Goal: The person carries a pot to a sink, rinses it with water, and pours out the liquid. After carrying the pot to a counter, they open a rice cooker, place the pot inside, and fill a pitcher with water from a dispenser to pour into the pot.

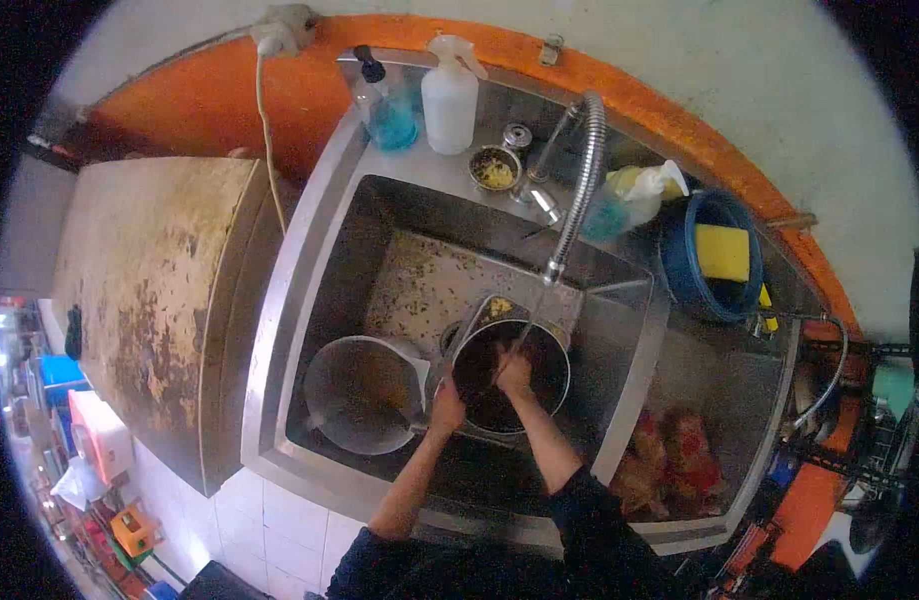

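Note:
In the steel sink (pixel 374 215) stands a round pot (pixel 567 375) with a dark inside. My left hand (pixel 447 405) is closed on the pot's left rim. My right hand (pixel 514 370) reaches into the pot; its fingers are blurred and partly hidden. A thin stream of water falls from the coiled spray tap (pixel 587 180) into the pot. To the left of the pot sits a wide pale bowl (pixel 354 395) in the same basin. Small dark and yellowish scraps (pixel 419 285) lie over the basin floor.
Behind the basin are a spray bottle (pixel 449 105), a blue soap bottle (pixel 390 120), a small strainer (pixel 494 170) and another bottle (pixel 624 205). A blue bucket (pixel 679 270) holds a yellow sponge (pixel 722 253). Patterned red items (pixel 687 450) lie right; a worn cabinet (pixel 149 300) stands left.

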The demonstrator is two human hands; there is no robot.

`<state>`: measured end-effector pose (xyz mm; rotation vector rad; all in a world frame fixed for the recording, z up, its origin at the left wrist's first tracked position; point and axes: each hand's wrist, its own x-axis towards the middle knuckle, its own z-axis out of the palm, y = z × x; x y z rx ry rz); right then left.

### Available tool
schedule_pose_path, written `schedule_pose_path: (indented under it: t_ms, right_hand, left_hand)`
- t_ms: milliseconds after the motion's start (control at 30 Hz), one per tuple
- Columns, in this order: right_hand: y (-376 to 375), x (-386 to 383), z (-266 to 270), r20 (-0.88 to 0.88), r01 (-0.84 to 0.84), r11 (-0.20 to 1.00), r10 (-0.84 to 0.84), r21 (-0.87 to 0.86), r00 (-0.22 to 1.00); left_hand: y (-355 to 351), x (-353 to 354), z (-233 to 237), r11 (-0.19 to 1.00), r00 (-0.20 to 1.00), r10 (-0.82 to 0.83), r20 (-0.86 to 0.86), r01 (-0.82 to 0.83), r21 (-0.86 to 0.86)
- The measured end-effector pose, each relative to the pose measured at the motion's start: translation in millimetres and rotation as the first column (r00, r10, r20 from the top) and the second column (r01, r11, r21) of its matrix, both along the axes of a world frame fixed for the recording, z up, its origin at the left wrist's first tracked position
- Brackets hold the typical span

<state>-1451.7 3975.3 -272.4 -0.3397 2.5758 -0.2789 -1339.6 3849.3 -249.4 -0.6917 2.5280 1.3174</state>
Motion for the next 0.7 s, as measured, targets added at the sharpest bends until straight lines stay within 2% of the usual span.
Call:
schedule_pose_path:
  t_ms: [133,200,233,300,333,400,433,500,567,600,633,700]
  right_hand:
    - [-1,18,38,-0.021,0.074,0.997,-0.073,0.009,0.997]
    - [-2,17,58,0.139,-0.065,0.997,0.071,-0.052,0.988]
    - [0,14,40,0.143,-0.067,0.996,0.074,-0.051,0.987]
    - [-1,-5,6,-0.110,0.169,0.943,-0.208,-0.287,0.972]
    - [-7,-21,1,-0.110,0.172,0.942,-0.211,-0.288,0.971]
    - [-20,-47,1,-0.040,0.160,0.976,-0.167,-0.147,0.985]
    - [-26,-42,3,-0.041,0.160,0.976,-0.167,-0.147,0.985]
    - [-45,-24,7,-0.297,-0.040,0.977,-0.024,-0.208,0.955]
    - [-60,-4,-2,-0.062,-0.263,0.956,0.257,-0.127,0.965]
    - [-59,15,-28,-0.125,-0.273,0.956,0.260,-0.110,0.958]
    - [-57,22,-22,-0.121,-0.273,0.955,0.260,-0.112,0.958]
    - [-47,31,-9,0.043,-0.493,0.850,0.508,-0.185,0.860]
  left_hand:
    - [-1,-2,-2,0.999,0.998,-0.041,-0.039,0.042,0.028]
    - [-1,-1,-6,0.997,0.994,-0.070,-0.085,0.071,0.017]
    - [-2,-2,-3,0.997,0.994,-0.067,-0.082,0.068,0.019]
    - [-3,-4,6,0.994,0.995,-0.066,0.076,0.059,0.094]
    - [-4,-6,12,0.994,0.995,-0.068,0.076,0.061,0.094]
    - [-5,-8,21,0.995,0.980,-0.088,0.180,0.079,0.058]
    - [-4,-7,23,0.995,0.980,-0.088,0.180,0.079,0.059]
    - [0,-4,26,0.998,0.998,-0.048,0.042,0.049,-0.027]
    - [-4,-7,16,0.999,0.999,-0.042,0.031,0.041,0.019]
    - [-6,-6,12,0.997,0.999,-0.044,0.027,0.043,0.064]
    - [-8,-5,14,0.997,0.999,-0.044,0.032,0.042,0.064]
    - [-9,-6,23,0.992,0.997,-0.052,-0.051,0.058,0.116]
